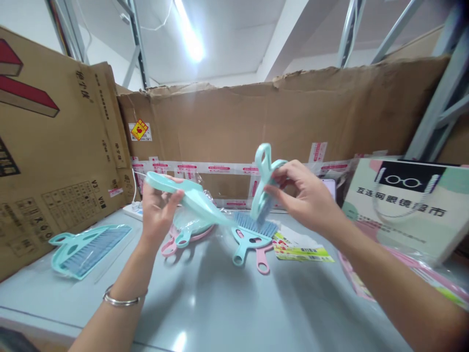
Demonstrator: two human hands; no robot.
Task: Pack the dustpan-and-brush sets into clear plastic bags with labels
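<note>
My left hand (pixel 161 203) grips a mint-green dustpan (pixel 198 198) by its handle end, holding it raised and tilted down to the right. In my right hand (pixel 296 193) is a mint-green hand brush (pixel 264 183), its looped handle up and its grey-blue bristles pointing down, a little apart from the dustpan. Below it on the table, another mint-green brush (pixel 240 249) lies bristles away from me, with a pink handle (pixel 263 261) showing under it. Behind my left hand, mint and pink dustpans (pixel 192 230) are stacked, partly hidden.
A bagged mint dustpan-and-brush set (pixel 90 249) lies on the left of the table (pixel 205 313). Yellow-green printed cards (pixel 304 252) and pink packaged items (pixel 414 274) lie right. Cardboard walls (pixel 227 122) close the back and left. A white carrier bag (pixel 406 205) stands right.
</note>
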